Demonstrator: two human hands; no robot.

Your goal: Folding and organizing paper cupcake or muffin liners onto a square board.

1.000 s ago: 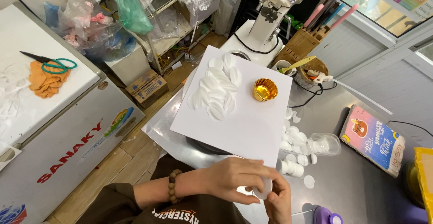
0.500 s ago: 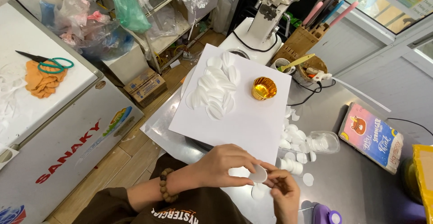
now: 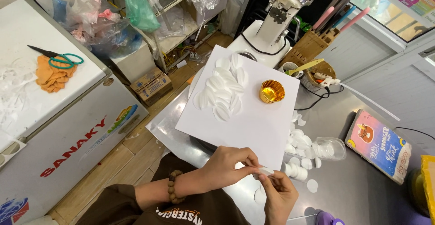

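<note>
at steel counter edge, left hand (image 3: 226, 168) and right hand (image 3: 276, 195) pinching white disc (image 3: 266, 171) between fingertips.

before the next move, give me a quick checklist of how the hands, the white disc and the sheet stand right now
1. Both hands on the disc: ok. The left hand and right hand pinch one white disc between fingertips.
2. Disc lifted off the table: ok, held in the air near its front edge.
3. Disc whole or peeled: cannot tell, the fingers cover most of it.
4. Room on the sheet: ok, its near half is bare; the disc pile and gold cup sit at the far end.
5. More discs within reach: ok, loose discs lie just right of the hands.
</note>
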